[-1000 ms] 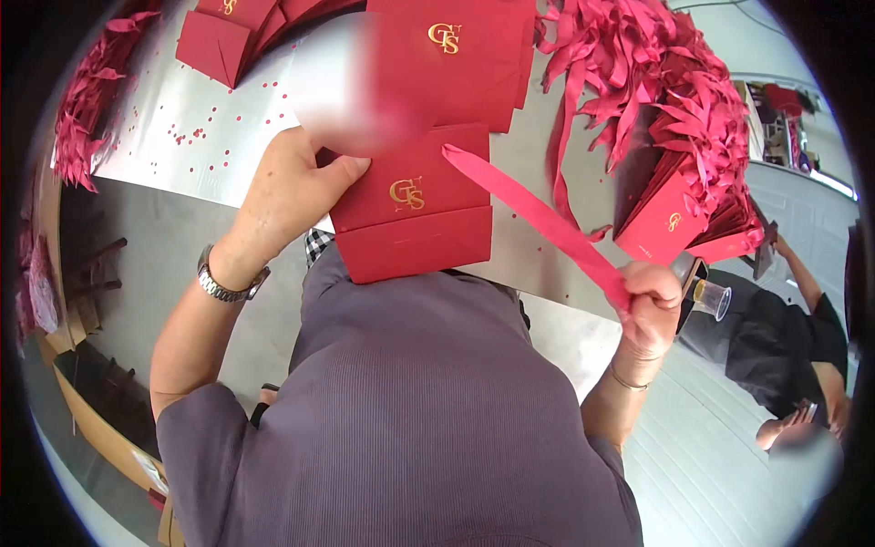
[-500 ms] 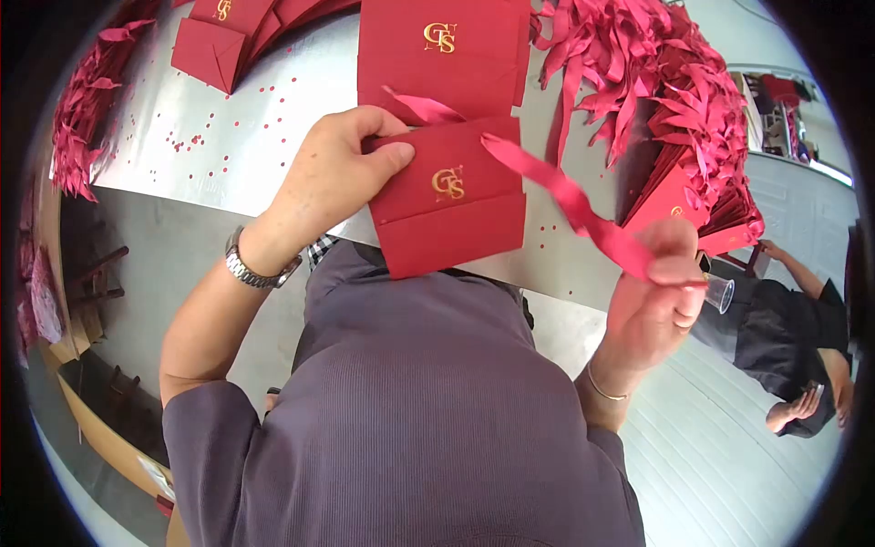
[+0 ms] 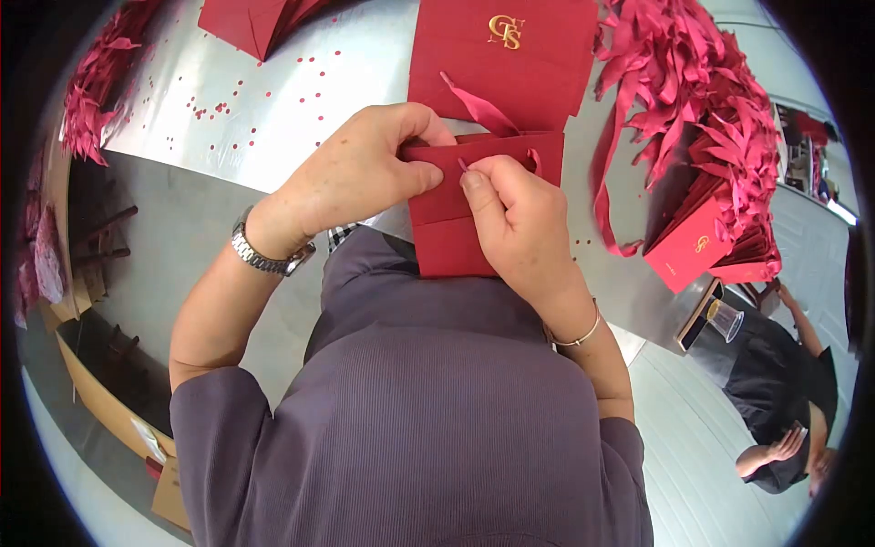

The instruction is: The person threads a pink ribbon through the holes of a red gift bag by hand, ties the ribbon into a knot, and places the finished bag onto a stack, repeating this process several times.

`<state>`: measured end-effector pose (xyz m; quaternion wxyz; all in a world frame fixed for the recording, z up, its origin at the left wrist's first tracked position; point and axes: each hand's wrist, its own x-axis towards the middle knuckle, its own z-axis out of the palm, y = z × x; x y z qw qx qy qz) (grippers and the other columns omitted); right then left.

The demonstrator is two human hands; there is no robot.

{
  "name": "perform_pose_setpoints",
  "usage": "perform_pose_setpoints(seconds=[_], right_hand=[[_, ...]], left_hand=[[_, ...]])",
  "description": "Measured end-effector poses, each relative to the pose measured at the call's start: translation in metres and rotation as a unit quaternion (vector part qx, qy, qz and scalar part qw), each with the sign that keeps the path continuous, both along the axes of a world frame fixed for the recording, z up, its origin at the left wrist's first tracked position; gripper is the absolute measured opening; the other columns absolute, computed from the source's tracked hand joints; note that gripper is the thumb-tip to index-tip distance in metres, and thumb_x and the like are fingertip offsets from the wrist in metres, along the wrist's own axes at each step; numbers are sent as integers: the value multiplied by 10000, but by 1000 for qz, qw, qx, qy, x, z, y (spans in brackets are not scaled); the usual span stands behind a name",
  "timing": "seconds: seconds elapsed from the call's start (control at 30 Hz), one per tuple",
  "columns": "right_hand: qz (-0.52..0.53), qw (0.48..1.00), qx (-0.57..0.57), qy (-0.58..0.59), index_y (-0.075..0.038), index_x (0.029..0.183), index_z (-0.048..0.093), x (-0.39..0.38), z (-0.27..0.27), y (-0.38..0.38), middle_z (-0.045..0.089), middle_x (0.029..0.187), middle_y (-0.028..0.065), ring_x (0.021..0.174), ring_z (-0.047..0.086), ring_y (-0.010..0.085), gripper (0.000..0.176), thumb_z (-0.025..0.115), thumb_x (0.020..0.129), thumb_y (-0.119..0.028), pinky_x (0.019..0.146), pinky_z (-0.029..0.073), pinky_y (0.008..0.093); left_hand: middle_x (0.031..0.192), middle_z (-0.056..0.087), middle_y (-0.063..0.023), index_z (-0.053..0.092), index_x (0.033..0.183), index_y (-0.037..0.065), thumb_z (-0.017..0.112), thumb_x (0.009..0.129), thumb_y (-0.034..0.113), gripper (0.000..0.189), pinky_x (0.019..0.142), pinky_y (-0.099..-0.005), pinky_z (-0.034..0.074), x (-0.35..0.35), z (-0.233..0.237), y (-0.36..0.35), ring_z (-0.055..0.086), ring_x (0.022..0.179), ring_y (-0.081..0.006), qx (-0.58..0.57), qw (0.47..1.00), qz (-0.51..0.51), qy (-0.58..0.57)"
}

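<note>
A small red paper bag (image 3: 447,244) is held upright at the table's near edge. My left hand (image 3: 365,164) is closed on its top left edge, thumb on the front and fingers behind. My right hand (image 3: 524,219) covers much of the front and pinches the tip of a red ribbon at the bag's face. One piece of ribbon (image 3: 483,108) sticks up behind the top edge, and a small ribbon loop (image 3: 535,162) shows at the upper right. Behind it lies another red bag (image 3: 556,68) with a gold monogram.
Ribbons hang in a thick heap (image 3: 674,100) over a row of finished-looking bags (image 3: 693,239) at right. Red paper dots (image 3: 214,111) litter the metal table (image 3: 365,82). A plastic cup (image 3: 725,321) and another person in black (image 3: 788,392) are at far right.
My right hand has come left from the far end of the pulled-out ribbon to the bag's front. The long ribbon stretch is gone from view there. My left hand keeps its hold; the view has shifted.
</note>
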<state>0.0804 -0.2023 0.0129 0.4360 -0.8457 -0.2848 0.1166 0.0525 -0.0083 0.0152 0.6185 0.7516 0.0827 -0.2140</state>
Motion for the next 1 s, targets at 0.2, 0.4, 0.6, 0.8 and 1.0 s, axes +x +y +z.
perform_pose_setpoints(seconds=[0.2,0.4,0.6,0.8,1.0], right_hand=[[11,998,-6,-62,-36,768,549,1,-6,8,595,641,121,577,610,300,152,599,887,-116,507,457,388],[25,991,-63,-112,-41,696,503,5,-3,13,563,576,109,525,595,283,205,612,855,-111,474,449,382],[79,953,-224,-188,-16,720,545,5,19,26,570,600,146,558,603,320,150,587,825,-113,500,460,386],[92,988,-108,63,17,680,613,29,11,26,616,666,208,615,607,393,229,554,799,-170,583,500,480],[56,966,-184,-175,-15,724,573,8,1,28,607,600,151,534,621,305,165,572,820,-149,483,488,432]], left_hand=[[949,636,-10,606,1035,-22,607,840,-59,199,742,-214,492,-3,-4,5,584,838,-61,-63,996,36,42],[925,642,-12,617,1024,-23,621,830,-68,199,699,-210,494,-10,-11,-2,586,800,-59,-53,996,70,16],[843,651,-191,607,892,-28,587,784,-43,111,677,-385,519,-16,-11,-20,643,765,-350,121,958,102,-238],[862,648,-193,591,873,-25,565,792,-55,90,688,-399,524,-22,-18,-24,635,795,-378,153,935,110,-301],[835,661,-167,619,897,-30,601,814,-21,85,670,-352,518,-20,-19,-23,654,761,-303,81,959,130,-237]])
